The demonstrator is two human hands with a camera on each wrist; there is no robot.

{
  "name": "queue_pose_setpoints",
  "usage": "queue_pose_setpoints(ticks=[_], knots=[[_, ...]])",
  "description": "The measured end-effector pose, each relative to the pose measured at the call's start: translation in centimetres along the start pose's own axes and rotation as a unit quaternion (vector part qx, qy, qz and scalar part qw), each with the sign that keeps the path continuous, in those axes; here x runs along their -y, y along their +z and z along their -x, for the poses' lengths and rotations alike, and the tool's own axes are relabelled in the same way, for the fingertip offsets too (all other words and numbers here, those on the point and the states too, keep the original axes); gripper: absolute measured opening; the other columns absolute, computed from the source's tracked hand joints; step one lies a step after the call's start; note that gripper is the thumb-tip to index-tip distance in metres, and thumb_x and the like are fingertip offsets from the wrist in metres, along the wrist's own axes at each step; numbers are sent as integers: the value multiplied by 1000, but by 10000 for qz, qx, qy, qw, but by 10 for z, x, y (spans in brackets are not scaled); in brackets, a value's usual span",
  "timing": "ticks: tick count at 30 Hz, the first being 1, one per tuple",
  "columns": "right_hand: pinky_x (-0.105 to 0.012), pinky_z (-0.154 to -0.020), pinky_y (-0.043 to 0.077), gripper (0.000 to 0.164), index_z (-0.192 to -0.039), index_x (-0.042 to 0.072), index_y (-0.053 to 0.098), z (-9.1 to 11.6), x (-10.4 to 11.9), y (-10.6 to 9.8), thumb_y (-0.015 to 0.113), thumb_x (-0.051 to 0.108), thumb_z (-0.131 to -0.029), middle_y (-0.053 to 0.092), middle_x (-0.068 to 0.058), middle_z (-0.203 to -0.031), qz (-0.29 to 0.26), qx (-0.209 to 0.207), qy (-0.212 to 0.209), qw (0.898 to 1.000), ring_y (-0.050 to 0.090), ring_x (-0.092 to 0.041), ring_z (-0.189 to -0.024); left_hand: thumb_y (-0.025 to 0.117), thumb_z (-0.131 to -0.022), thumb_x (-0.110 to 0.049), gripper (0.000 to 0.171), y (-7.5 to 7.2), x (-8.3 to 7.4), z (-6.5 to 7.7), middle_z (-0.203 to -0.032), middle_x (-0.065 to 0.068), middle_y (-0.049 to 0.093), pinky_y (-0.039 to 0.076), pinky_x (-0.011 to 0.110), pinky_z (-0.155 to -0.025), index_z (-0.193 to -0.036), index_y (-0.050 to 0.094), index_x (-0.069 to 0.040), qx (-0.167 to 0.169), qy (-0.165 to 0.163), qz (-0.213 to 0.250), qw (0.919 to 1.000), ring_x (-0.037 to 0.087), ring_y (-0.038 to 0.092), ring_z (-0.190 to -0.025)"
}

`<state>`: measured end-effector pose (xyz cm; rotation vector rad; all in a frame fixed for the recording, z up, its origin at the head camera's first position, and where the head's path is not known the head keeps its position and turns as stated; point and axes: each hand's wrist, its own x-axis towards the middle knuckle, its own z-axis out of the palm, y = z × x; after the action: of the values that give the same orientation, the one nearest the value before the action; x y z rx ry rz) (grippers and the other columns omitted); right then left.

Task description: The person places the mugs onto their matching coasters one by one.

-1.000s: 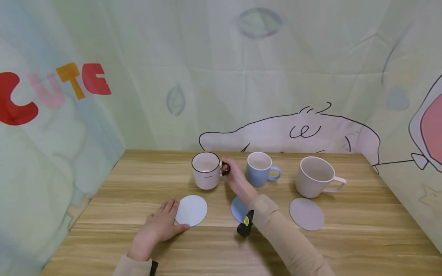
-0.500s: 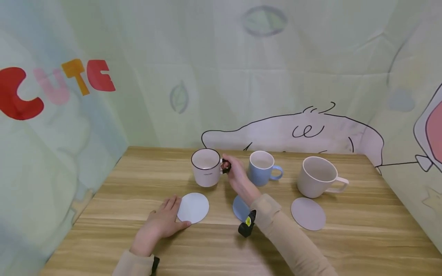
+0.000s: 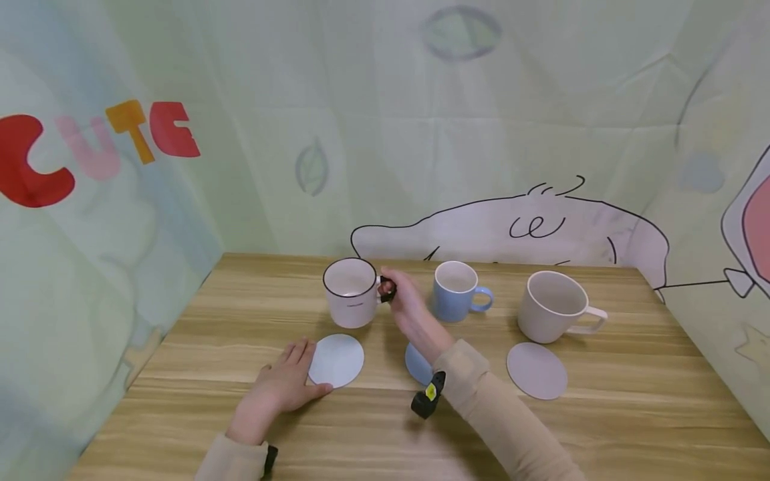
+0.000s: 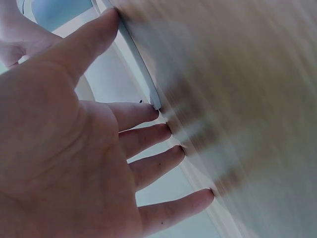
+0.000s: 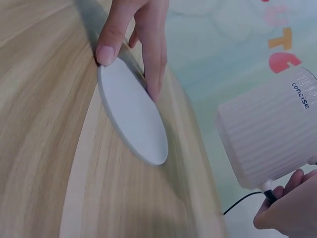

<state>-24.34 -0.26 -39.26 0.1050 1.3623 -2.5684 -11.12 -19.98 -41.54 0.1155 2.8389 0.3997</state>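
My right hand (image 3: 406, 300) grips the black handle of a white mug (image 3: 351, 304) with a dark rim, held upright just behind the white coaster (image 3: 337, 361). In the right wrist view the mug (image 5: 267, 129) shows a ribbed wall and the word "concise", and its base appears raised off the tabletop. My left hand (image 3: 289, 381) rests on the table at the coaster's left side, fingers spread and fairly straight. Its thumb and index finger touch the edge of the coaster (image 5: 133, 114), which lies flat. The right forearm partly hides a blue coaster (image 3: 417, 364).
A blue mug (image 3: 454, 297) stands just right of my right hand. Farther right are a wide beige mug (image 3: 550, 310) and a greyish-pink coaster (image 3: 537, 371) in front of it. A printed curtain (image 3: 271, 133) borders the wooden table (image 3: 361, 427) behind and at the sides.
The white mug, held by my right hand, has shifted slightly left, and over the last half second a little nearer the white coaster. My left hand has stayed at the coaster. The camera view shifted slightly.
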Motion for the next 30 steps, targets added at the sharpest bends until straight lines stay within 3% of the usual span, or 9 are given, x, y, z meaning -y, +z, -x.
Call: queue_pose_setpoints(ticks=[18, 30], knots=[[-23, -73, 35, 38, -57, 16, 47, 19, 3, 16, 50, 7, -93, 39, 9, -53, 79, 357, 184, 9992, 41, -8, -57, 66, -84, -51, 90, -3, -3, 2, -155, 27, 25, 30, 76, -99, -147, 31, 4, 17, 9, 12, 10000, 48, 25, -141], [-22, -70, 36, 41, -54, 17, 49, 25, -7, 16, 48, 6, -94, 40, 9, -50, 147, 528, 324, 9980, 41, -8, -55, 66, -85, -51, 91, -2, -3, 2, -155, 27, 23, 29, 76, -99, -147, 30, 3, 12, 9, 53, 10000, 48, 24, -142]])
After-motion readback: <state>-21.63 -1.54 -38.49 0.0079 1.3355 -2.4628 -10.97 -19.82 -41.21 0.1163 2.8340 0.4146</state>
